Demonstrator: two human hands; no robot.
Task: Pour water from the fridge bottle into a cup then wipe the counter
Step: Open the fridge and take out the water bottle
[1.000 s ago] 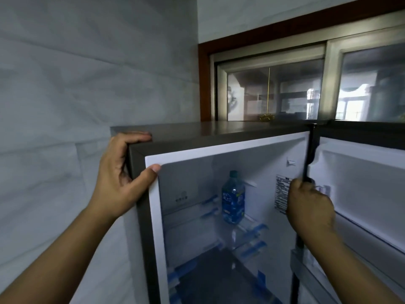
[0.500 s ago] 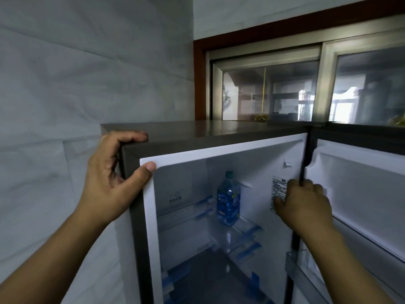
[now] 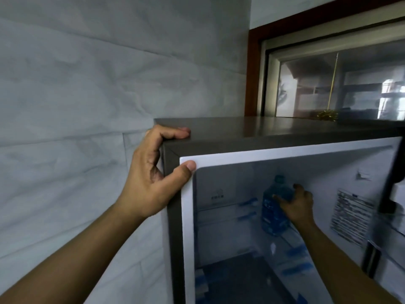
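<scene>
A: Where is the bottle (image 3: pixel 271 216)?
B: Upright on a shelf (image 3: pixel 289 239) inside the open fridge (image 3: pixel 263 128). The right hand (image 3: pixel 295 205) reaches in, thumb and fingers curled round its upper part.
A: And the left hand (image 3: pixel 151 181)?
B: Clamped on the fridge's top left corner, fingers on top, thumb on the white front edge.

Left of you: wall tiles (image 3: pixel 87 84), pale grey, marble-veined, large, horizontal joints. Ahead, upper right: window pane (image 3: pixel 361 84), metal inner frame (image 3: pixel 269 84), dark brown wooden surround (image 3: pixel 252 73); daylight behind the glass. White wall (image 3: pixel 285 9) above.
</scene>
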